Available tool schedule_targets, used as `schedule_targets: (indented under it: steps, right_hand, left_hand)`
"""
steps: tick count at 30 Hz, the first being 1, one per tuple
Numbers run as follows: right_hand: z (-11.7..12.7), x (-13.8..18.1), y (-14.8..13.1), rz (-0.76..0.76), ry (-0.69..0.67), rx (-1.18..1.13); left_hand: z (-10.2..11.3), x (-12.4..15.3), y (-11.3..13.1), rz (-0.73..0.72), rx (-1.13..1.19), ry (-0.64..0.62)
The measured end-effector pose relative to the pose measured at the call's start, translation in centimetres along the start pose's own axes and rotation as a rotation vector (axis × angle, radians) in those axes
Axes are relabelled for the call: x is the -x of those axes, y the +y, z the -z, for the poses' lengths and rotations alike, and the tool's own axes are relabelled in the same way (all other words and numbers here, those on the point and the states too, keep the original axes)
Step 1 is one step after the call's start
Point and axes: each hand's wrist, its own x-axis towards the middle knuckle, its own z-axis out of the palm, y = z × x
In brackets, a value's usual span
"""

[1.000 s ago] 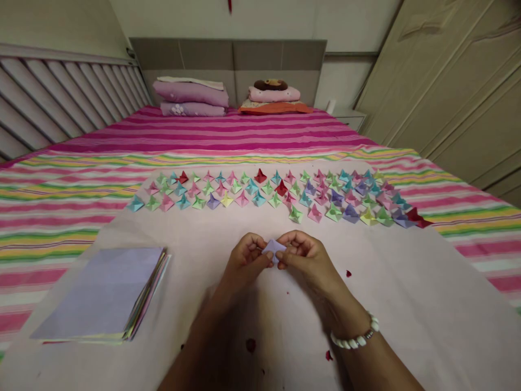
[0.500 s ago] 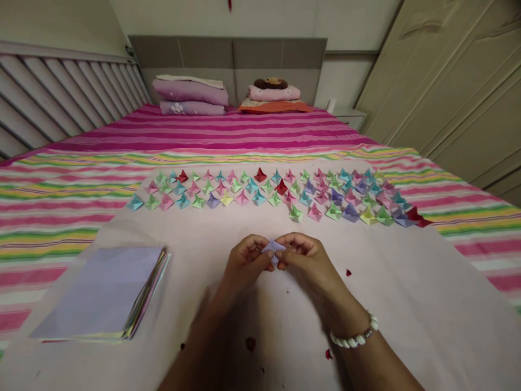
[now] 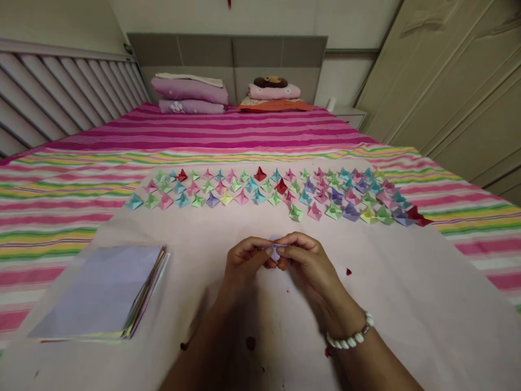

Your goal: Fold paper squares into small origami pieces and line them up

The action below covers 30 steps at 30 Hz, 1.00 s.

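While both hands are working close together, the left hand is pinching the left side of a small folded lilac paper, thumb and fingers nearly closed. The right hand is gripping the opposite side just as narrowly; fingertips behind the paper are partly hidden. The piece is sitting between the two thumbs, which are pointing toward each other. Left forearm and right forearm are angling inward to the hands, a beaded bracelet circling the right wrist. Left of the left hand, well apart, a paper stack is lying; beyond both hands, folded paper shapes are standing in rows.
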Motion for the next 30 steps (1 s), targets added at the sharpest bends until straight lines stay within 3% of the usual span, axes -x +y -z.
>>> schedule_targets:
  steps: [8, 14, 18, 25, 30]
  right_hand:
    - [-0.1, 0.0, -0.1, -0.01, 0.024, -0.044]
    - [-0.1, -0.1, 0.1, -0.003, 0.018, 0.022]
    - [0.1, -0.1, 0.2, 0.021, 0.012, 0.066]
    - [0.5, 0.0, 0.1, 0.094, -0.033, 0.161]
    - [0.5, -0.1, 0.1, 0.16, -0.067, 0.083]
  left_hand:
    - [0.5, 0.1, -0.5, 0.006, 0.042, -0.073]
    - [-0.1, 0.0, 0.2, 0.065, -0.009, -0.007]
    - [-0.2, -0.2, 0.4, 0.101, 0.054, -0.026]
    - [-0.4, -0.2, 0.5, 0.066, 0.039, -0.021]
    - [-0.2, -0.3, 0.2, 0.038, 0.084, -0.018]
